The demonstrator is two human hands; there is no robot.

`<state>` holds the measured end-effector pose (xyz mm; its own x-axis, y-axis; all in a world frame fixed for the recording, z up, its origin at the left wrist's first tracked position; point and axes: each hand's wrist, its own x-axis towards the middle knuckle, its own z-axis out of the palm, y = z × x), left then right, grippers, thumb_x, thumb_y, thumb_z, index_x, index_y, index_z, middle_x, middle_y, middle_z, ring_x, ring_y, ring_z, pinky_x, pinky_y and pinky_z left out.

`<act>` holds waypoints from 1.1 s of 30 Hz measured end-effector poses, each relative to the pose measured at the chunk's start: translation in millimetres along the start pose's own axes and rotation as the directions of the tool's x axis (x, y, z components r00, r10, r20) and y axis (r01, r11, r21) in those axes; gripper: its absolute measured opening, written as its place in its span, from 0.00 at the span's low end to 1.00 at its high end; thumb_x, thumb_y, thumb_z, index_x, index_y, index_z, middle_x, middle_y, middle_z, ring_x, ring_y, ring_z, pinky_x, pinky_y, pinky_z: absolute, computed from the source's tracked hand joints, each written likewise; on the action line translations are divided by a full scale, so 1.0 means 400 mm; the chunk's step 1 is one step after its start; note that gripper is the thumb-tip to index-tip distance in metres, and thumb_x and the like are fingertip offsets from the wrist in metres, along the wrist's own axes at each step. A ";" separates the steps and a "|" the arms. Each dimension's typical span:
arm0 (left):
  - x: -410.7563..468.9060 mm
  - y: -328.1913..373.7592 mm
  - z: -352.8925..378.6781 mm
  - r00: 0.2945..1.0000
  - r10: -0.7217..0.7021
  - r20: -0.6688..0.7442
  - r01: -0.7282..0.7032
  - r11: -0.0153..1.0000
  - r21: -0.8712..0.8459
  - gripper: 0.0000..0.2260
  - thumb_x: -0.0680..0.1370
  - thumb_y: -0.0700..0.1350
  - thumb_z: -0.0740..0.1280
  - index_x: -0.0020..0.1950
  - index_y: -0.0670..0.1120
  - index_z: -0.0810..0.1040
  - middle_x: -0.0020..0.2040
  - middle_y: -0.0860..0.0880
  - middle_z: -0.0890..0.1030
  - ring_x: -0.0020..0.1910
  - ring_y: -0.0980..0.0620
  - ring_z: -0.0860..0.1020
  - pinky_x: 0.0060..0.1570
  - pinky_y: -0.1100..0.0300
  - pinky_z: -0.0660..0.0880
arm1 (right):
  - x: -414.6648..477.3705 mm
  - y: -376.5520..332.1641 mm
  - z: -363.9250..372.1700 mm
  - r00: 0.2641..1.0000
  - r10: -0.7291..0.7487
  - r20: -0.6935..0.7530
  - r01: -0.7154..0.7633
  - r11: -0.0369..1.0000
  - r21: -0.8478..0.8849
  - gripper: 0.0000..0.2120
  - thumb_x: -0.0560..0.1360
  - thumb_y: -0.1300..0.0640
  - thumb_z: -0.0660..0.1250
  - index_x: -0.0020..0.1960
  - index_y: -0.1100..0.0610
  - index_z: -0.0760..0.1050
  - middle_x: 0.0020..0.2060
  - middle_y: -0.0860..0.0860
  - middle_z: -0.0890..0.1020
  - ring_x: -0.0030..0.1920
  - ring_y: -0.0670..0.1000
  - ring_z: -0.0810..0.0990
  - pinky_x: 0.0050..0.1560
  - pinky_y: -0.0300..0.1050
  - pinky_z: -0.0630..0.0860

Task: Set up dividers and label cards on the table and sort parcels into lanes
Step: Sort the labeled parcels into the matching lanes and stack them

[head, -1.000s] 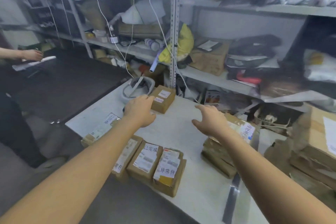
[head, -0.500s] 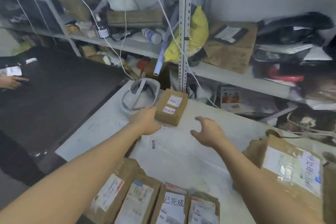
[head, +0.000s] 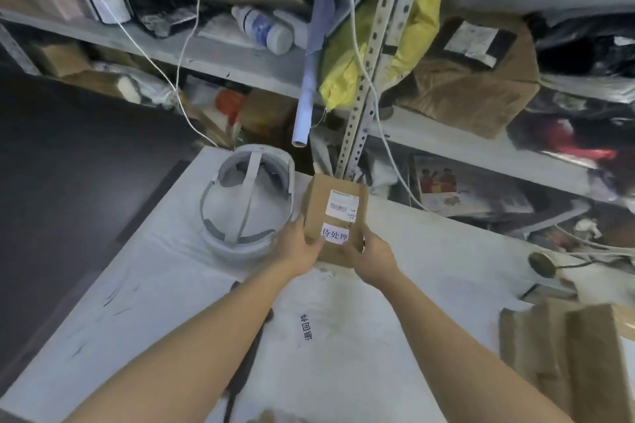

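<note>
A small brown cardboard parcel [head: 326,203] with a shipping label and a white card of Chinese characters lies at the far edge of the white table [head: 429,285]. My left hand [head: 298,247] grips its near left side. My right hand [head: 369,256] grips its near right corner. Both sets of fingers wrap the box's front edge. A dark divider strip [head: 249,357] runs along the table under my left forearm, partly hidden. Printed text [head: 305,326] sits on the table surface between my arms.
A white head-strap frame [head: 247,203] lies just left of the parcel. A metal shelf upright [head: 374,58] and cluttered shelves with hanging white cords stand right behind. Brown boxes [head: 567,357] sit at the near right. A small dark disc [head: 542,264] lies on the table's right.
Both hands moved forward and closed onto the small parcel; before, the left only touched its side and the right hovered open. The camera moved closer, so the row of labelled parcels dropped out of view.
</note>
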<state>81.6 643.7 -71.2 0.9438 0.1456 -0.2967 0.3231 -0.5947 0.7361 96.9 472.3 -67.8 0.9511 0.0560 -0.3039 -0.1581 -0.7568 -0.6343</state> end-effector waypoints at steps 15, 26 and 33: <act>0.039 0.047 0.049 1.000 0.003 0.002 -0.002 0.924 -0.383 0.25 0.73 0.40 0.73 0.67 0.56 0.73 0.53 0.61 0.78 0.52 0.66 0.76 0.49 0.66 0.74 | -0.042 0.018 -0.065 0.979 0.139 -0.149 -0.061 0.897 0.438 0.13 0.75 0.56 0.69 0.58 0.44 0.79 0.48 0.37 0.84 0.47 0.47 0.84 0.45 0.46 0.81; -0.199 0.414 0.148 0.967 0.237 -0.092 -0.253 0.863 -0.436 0.25 0.69 0.40 0.75 0.64 0.56 0.75 0.56 0.55 0.78 0.50 0.67 0.75 0.38 0.78 0.70 | -0.313 0.124 -0.441 0.937 0.081 -0.341 0.101 0.870 0.483 0.18 0.73 0.56 0.71 0.61 0.45 0.79 0.49 0.35 0.82 0.50 0.36 0.80 0.44 0.32 0.75; -0.494 0.624 0.295 0.935 0.310 -0.170 -0.354 0.817 -0.455 0.21 0.69 0.42 0.75 0.60 0.54 0.76 0.57 0.54 0.78 0.48 0.65 0.77 0.40 0.75 0.71 | -0.566 0.295 -0.695 0.925 0.017 -0.380 0.158 0.892 0.424 0.16 0.70 0.56 0.75 0.58 0.49 0.81 0.47 0.42 0.85 0.50 0.45 0.84 0.55 0.50 0.81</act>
<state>-32.3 373.0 99.3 0.9948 0.0866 0.0545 -0.0384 -0.1774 0.9834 -63.3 189.3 123.7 0.9777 -0.2089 -0.0214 -0.1035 -0.3904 -0.9148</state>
